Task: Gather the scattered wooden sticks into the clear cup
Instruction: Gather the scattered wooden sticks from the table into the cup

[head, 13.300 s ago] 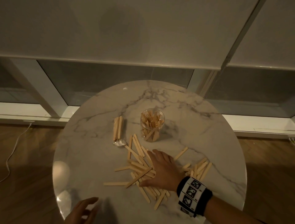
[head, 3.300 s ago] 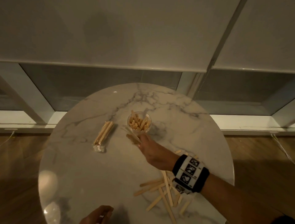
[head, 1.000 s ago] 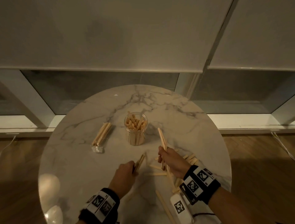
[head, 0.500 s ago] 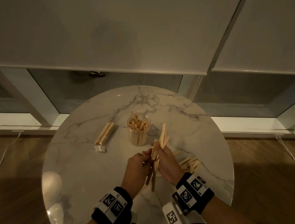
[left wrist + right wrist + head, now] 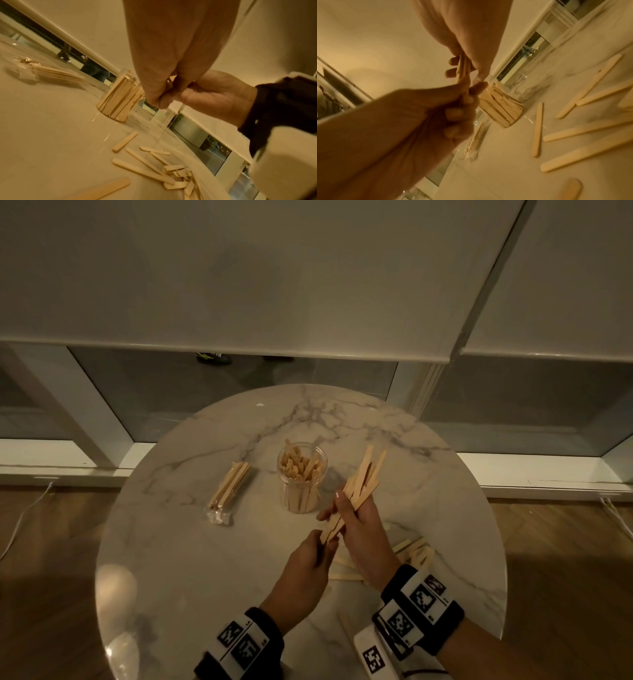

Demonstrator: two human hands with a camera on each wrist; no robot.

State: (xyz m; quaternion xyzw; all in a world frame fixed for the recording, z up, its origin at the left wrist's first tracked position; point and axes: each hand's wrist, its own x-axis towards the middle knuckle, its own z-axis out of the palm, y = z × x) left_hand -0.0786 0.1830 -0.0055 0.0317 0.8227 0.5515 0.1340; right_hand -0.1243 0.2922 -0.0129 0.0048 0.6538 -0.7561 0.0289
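Gripping one stick bundle point(image 5: 356, 491), two hands: left hand point(image 5: 310, 563), right hand point(image 5: 363, 529).

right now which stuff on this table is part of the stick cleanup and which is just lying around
Part of the job:
- clear cup
- bunch of sticks held by left hand and right hand
- loose sticks on the table

Just lying about:
- wrapped stick bundle
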